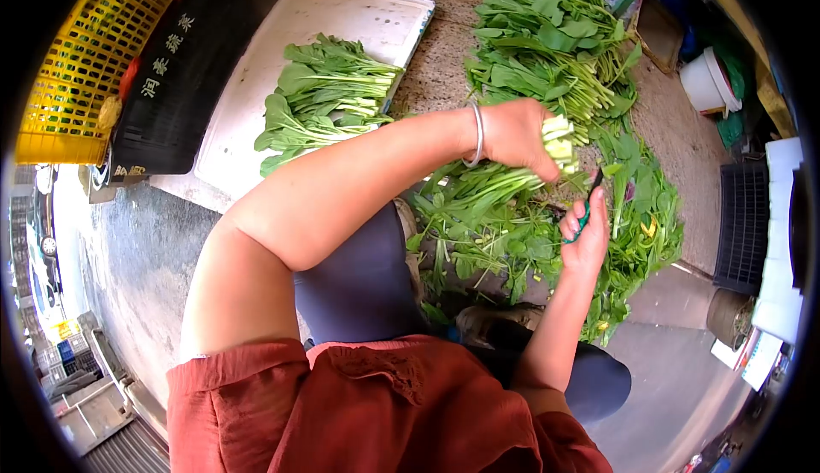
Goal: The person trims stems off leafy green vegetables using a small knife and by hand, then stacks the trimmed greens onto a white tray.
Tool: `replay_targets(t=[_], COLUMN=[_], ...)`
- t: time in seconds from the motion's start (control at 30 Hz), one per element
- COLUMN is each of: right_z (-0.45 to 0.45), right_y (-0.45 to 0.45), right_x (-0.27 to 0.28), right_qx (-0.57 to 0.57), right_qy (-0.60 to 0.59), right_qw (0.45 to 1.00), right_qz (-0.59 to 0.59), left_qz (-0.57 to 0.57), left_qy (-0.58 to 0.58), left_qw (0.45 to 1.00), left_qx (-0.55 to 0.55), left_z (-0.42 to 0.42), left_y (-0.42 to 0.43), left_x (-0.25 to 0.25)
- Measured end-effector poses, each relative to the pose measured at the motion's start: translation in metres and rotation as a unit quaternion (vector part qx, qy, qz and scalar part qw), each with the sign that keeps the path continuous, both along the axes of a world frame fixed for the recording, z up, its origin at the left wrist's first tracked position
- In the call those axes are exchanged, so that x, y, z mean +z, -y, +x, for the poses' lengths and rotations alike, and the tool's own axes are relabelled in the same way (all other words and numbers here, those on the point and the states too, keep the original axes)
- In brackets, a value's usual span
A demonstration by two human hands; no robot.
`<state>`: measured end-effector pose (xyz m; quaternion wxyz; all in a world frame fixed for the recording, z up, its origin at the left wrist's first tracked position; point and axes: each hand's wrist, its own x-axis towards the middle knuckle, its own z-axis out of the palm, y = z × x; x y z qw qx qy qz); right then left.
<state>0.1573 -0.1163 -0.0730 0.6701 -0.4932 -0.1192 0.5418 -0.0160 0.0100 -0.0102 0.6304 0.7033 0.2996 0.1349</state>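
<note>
Neat greens (329, 88) lie on the white board (359, 13), looking finished, and here, right of that board, the left hand (517, 134) has its grip closed round another bunch (515, 182), stem ends poking out; the right hand (588, 232), farther right, grips a green-handled blade (596, 182). Plenty seems left: a big heap (555, 37) sits right of the board, loose leaves (641, 217) cluttering the near side, a black box (175, 88) standing to its left.

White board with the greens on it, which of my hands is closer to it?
Left. Your left hand grips a bunch of greens to the right of the white board; your right hand is farther right and lower in view.
</note>
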Motion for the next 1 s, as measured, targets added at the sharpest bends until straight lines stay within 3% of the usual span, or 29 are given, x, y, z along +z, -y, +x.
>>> replay_targets(t=[0.07, 0.13, 0.2, 0.27, 0.33, 0.4, 0.53, 0.6, 0.77, 0.87, 0.93, 1.0], right_z=[0.010, 0.016, 0.022, 0.025, 0.022, 0.026, 0.007, 0.002, -0.013, -0.035, -0.053, -0.072], right_y=[0.002, 0.007, 0.015, 0.019, 0.019, 0.016, 0.011, 0.009, 0.005, 0.004, -0.007, -0.021], right_x=[-0.013, -0.019, -0.028, -0.032, -0.028, -0.044, -0.057, -0.059, -0.058, -0.050, -0.046, -0.039], right_qx=[-0.039, 0.015, 0.039, 0.094, 0.109, 0.102, 0.128, 0.127, 0.166, 0.185, 0.270, 0.298], right_qy=[0.056, 0.197, 0.244, 0.351, 0.352, 0.372, 0.400, 0.405, 0.419, 0.414, 0.415, 0.367], right_qw=[0.996, 0.956, 0.938, 0.896, 0.895, 0.894, 0.886, 0.883, 0.871, 0.875, 0.858, 0.862], right_qz=[-0.053, -0.216, -0.242, -0.257, -0.249, -0.228, -0.199, -0.198, -0.197, -0.171, -0.135, -0.183], left_qz=[0.015, 0.085, 0.148, 0.283, 0.342, 0.501, 0.506, 0.629, 0.561, 0.530, 0.522, 0.523], left_qy=[0.001, 0.004, 0.004, -0.030, -0.146, -0.183, -0.363, -0.311, -0.286, -0.278, -0.242, -0.239], left_qw=[0.999, 0.991, 0.977, 0.939, 0.915, 0.829, 0.767, 0.695, 0.758, 0.784, 0.804, 0.804], left_qx=[0.043, 0.099, 0.153, 0.195, 0.158, 0.166, 0.153, 0.154, 0.168, 0.164, 0.153, 0.149], left_z=[-0.011, -0.030, -0.052, -0.076, -0.111, -0.142, -0.191, -0.216, -0.227, -0.229, -0.236, -0.243], left_y=[-0.006, -0.016, -0.021, -0.035, -0.029, -0.043, -0.021, -0.030, -0.011, 0.003, 0.007, 0.008], left_x=[0.020, 0.043, 0.060, 0.065, 0.092, 0.059, 0.010, -0.055, -0.134, -0.137, -0.131, -0.129])
